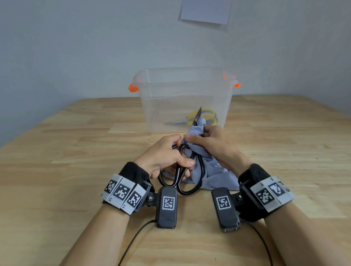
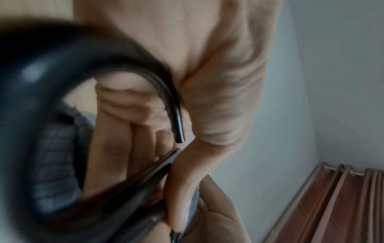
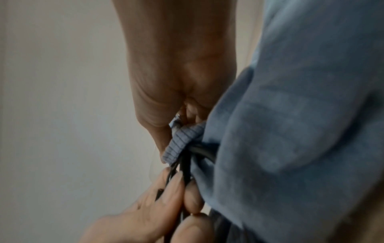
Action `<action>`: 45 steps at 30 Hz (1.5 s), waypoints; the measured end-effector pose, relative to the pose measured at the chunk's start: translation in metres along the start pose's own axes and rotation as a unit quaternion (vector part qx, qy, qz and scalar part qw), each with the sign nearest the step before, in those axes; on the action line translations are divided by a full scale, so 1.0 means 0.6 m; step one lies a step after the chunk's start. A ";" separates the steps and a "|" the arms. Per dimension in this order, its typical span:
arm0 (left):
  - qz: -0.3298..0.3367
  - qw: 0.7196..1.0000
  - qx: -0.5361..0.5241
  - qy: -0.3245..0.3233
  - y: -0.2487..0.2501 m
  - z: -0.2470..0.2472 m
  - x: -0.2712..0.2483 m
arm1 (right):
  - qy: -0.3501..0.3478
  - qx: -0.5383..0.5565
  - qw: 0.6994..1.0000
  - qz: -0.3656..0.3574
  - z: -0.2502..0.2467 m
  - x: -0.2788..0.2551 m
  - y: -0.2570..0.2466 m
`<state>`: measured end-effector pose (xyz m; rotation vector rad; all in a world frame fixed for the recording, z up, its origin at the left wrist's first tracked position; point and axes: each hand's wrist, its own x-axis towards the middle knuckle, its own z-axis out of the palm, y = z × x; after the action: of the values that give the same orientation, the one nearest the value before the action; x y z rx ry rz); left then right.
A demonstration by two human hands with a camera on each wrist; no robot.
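- Head view: the left hand (image 1: pixel 163 156) is curled round the handles of the black scissors (image 1: pixel 181 148), with the thumb laid across one handle.
- The right hand (image 1: pixel 213 143) is closed on the cloth (image 1: pixel 212 177) and bunches it round the blades. Only the blade tip sticks out above the bunch, pointing away from the person.
- The scissors are held between both hands, over the table (image 1: pixel 70 147) and just in front of the bin (image 1: pixel 169 105). The rest of the cloth drapes down below the right hand, behind the handles.
- Only the head view shows the bin. It is clear with orange latches and no lid, and yellow scissors (image 1: pixel 208 112) lie on its floor.
- Only the left wrist view shows the grip from inside. The fingers (image 2: pixel 116 148) are folded through the big blurred loop (image 2: pixel 20 98), and the handle's cut end lies against the palm. Ribbed grey cloth shows through the loop.
- Only the right wrist view shows the ribbed hem (image 3: pixel 180 139) pinched in the right hand, right where the black handles emerge. The left fingertips (image 3: pixel 176 184) clasp those handles just below it.
- No view shows whether the blades are parted or together under the cloth.
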<state>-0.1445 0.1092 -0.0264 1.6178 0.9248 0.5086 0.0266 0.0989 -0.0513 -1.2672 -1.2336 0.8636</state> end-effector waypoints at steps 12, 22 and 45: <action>0.008 1.000 -0.005 -0.011 -0.007 0.007 0.006 | 0.087 -0.127 0.986 -0.068 0.000 0.010 0.015; 0.024 1.000 -0.005 -0.018 0.000 0.006 0.000 | 0.085 -0.032 0.994 -0.065 0.004 0.009 0.024; 0.036 0.999 -0.006 -0.014 -0.007 0.007 0.006 | 0.043 0.002 0.996 -0.080 -0.005 0.004 0.018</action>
<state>-0.1405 0.1100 -0.0319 1.6472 0.8439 0.5393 0.0314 0.1021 -0.0609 -1.1744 -1.2452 0.6886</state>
